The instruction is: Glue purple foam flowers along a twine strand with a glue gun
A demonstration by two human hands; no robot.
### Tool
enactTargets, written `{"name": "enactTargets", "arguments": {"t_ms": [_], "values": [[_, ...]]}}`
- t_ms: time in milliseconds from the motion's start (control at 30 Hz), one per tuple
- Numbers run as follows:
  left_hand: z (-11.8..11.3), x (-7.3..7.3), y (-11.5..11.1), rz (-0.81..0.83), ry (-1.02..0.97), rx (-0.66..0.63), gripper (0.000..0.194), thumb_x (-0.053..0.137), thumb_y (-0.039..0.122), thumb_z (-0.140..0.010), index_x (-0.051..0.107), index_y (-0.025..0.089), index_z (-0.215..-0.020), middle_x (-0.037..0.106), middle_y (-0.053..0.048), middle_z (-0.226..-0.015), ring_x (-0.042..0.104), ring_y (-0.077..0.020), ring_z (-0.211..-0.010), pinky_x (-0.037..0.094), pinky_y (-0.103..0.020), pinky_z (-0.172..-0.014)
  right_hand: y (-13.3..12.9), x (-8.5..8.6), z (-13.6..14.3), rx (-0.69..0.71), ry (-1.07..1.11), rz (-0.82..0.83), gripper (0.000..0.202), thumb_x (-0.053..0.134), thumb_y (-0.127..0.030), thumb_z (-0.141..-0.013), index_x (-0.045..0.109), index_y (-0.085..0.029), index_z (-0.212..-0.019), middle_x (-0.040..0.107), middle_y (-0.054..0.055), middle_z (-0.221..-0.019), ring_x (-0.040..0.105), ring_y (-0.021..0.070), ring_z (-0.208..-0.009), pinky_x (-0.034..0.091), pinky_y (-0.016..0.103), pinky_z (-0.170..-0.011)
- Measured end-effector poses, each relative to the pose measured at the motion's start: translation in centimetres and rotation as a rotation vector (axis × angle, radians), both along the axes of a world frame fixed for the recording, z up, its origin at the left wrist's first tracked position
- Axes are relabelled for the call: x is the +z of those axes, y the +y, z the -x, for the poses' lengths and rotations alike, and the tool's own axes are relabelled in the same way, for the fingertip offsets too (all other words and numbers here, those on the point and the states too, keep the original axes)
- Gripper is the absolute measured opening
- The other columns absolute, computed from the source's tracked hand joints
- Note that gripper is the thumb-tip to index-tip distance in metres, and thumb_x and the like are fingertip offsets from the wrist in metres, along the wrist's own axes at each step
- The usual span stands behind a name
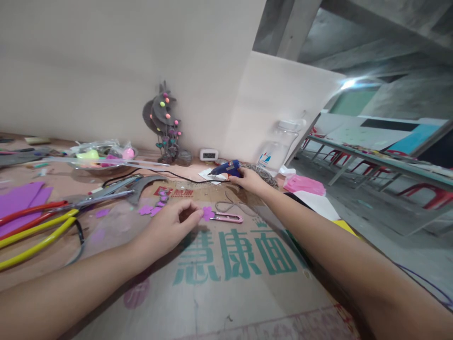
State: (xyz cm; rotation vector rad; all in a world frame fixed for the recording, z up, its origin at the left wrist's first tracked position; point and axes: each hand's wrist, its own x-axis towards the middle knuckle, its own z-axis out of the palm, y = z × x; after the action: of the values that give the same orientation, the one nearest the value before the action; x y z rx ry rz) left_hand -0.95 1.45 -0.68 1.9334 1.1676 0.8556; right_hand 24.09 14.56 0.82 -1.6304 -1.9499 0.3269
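Note:
Between the thumb and forefinger of my left hand (pixel 175 222) is a small purple flower (pixel 207 214), held over the printed board (pixel 226 293). Just right of the flower lies a pink thread snipper (pixel 228 217). Farther back, my right hand (pixel 246 181) is wrapped round a blue glue gun (pixel 226 168), its nozzle pointing left above a small white paper (pixel 212 176). More purple flower pieces (pixel 150 210) lie beyond my left hand. A grey cord (pixel 233 204) curls on the board between the hands.
Scissors with yellow handles (pixel 42 238), red-handled pliers (pixel 31 210) and purple sheets (pixel 21 203) are at left. Behind stand a bagged bowl (pixel 101 160), a grey moon ornament (pixel 164 118), a small clock (pixel 208 155) and a clear jug (pixel 278 148). Pink cloth (pixel 304 184) lies right.

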Motion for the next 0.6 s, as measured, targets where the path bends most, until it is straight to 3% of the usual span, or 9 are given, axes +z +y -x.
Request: {"name": "enactTargets", "arguments": {"t_ms": [133, 300, 467, 600], "values": [[0.0, 0.1, 0.0, -0.013, 0.009, 0.003, 0.029, 0.041, 0.041, -0.086, 0.051, 0.018, -0.073, 0.054, 0.002, -0.067, 0.053, -0.0146, -0.067, 0.037, -0.026, -0.061, 0.2, 0.2, 0.6, -0.037, -0.032, 0.003, 0.033, 0.068, -0.026, -0.068, 0.063, -0.009, -0.095, 0.068, 0.014, -0.096, 0.063, 0.0264, -0.088, 0.046, 0.035, -0.079], [0.0, 0.0, 0.1, -0.004, -0.005, -0.002, 0.027, 0.042, 0.039, -0.086, 0.052, 0.017, -0.073, 0.055, 0.002, -0.067, 0.053, -0.0144, -0.067, 0.038, -0.025, -0.061, -1.3, 1.9, 0.4, -0.031, 0.039, 0.052, 0.021, 0.062, -0.028, -0.075, 0.062, -0.012, -0.088, 0.070, 0.009, -0.079, 0.066, 0.0186, -0.069, 0.049, 0.026, -0.065], [0.0, 0.0, 0.0, 0.005, -0.026, -0.004, 0.028, 0.042, 0.040, -0.086, 0.051, 0.017, -0.073, 0.055, 0.002, -0.067, 0.053, -0.0142, -0.066, 0.037, -0.025, -0.060, -4.0, 3.3, 0.2, 0.026, 0.152, 0.089, 0.024, 0.054, -0.037, -0.082, 0.061, -0.014, -0.081, 0.071, 0.010, -0.079, 0.066, 0.0152, -0.061, 0.050, 0.023, -0.057], [0.0, -0.1, 0.0, -0.010, -0.028, 0.002, 0.027, 0.042, 0.040, -0.086, 0.052, 0.018, -0.074, 0.055, 0.002, -0.067, 0.052, -0.0138, -0.066, 0.037, -0.024, -0.059, -7.4, 3.6, 0.3, 0.081, 0.310, 0.072, 0.021, 0.058, -0.036, -0.078, 0.063, -0.015, -0.081, 0.071, 0.009, -0.084, 0.067, 0.0160, -0.065, 0.049, 0.023, -0.056]]}}
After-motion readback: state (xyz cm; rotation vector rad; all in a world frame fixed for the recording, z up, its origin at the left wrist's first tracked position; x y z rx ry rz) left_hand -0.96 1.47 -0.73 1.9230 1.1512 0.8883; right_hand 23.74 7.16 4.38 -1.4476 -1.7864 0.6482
